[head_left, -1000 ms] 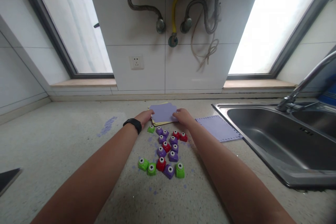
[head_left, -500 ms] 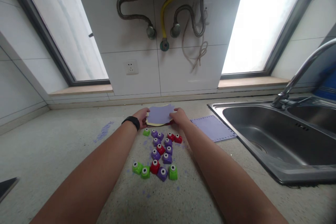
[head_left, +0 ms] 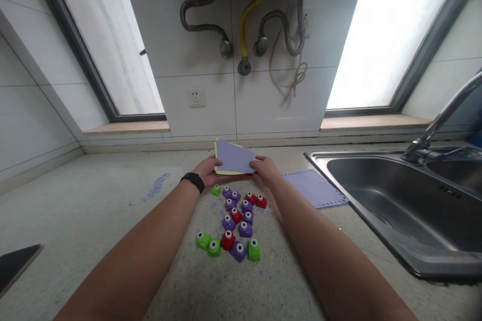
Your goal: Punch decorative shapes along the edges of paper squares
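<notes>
A stack of paper sheets (head_left: 235, 157), purple on top with yellowish edges beneath, is held up between both hands near the back of the counter. My left hand (head_left: 208, 170), with a black band on its wrist, grips the stack's left side, thumb on top. On the right side, my right hand (head_left: 265, 169) pinches the stack the same way. In front of the hands stand several small craft punches: green (head_left: 214, 247), red (head_left: 228, 240) and purple (head_left: 245, 229). A single purple sheet (head_left: 315, 188) with punched edges lies right of my right hand.
The stainless sink (head_left: 380, 200) and its faucet (head_left: 433, 130) are on the right. Purple paper scraps (head_left: 157, 186) lie on the counter at left. A dark flat object (head_left: 17, 266) sits at the left edge. Hoses (head_left: 244, 20) run down the tiled wall.
The stack has been tilted up and its sheets shifted, with the top purple sheet now slanting down to the right. The whole view has moved slightly left, so things appear further right.
</notes>
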